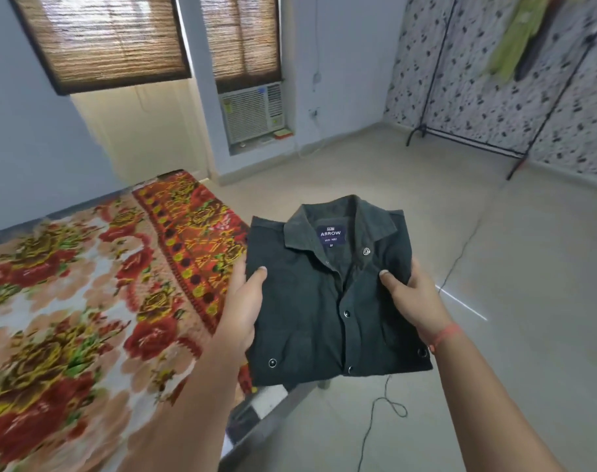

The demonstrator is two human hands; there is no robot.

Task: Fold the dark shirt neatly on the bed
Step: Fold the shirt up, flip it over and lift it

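Note:
The dark green shirt (327, 301) is folded into a compact rectangle, collar and blue label facing up, snap buttons down the front. It is lifted in the air past the right edge of the bed (86, 301), over the floor. My left hand (244, 308) grips its left side, thumb on top and fingers underneath. My right hand (414, 301) grips the right side the same way; a red thread band circles that wrist.
The bed carries a floral red, yellow and cream cover. A thin cable (389, 403) trails over the tiled floor to the right. A black clothes rack (460, 141) stands at the far right wall, an air conditioner (253, 112) under the window blinds.

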